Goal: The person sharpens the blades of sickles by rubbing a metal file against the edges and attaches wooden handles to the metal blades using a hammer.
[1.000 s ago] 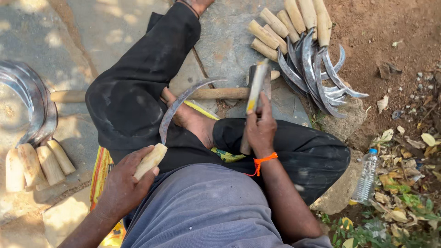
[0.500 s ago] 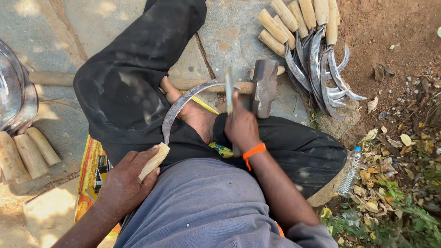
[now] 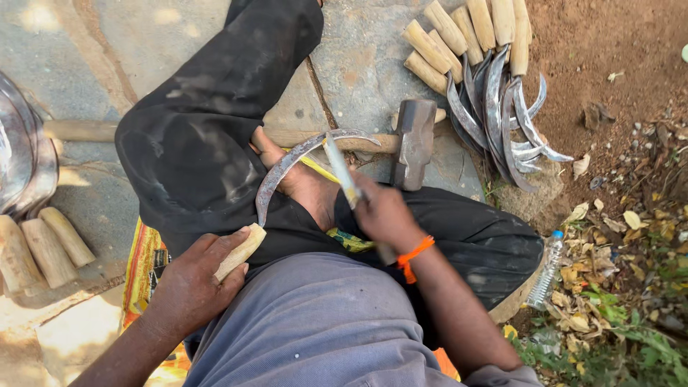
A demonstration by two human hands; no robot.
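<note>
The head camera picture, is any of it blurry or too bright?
Head view: the right hand and its file smear with motion; the sickle, left hand and hammer look sharp; dappled sunlight glares pale on the stone floor at lower left.

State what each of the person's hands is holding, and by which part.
The left hand grips a sickle by its wooden handle. The right hand holds a thin metal file by its lower end, with the tip laid across the curved blade.
</note>
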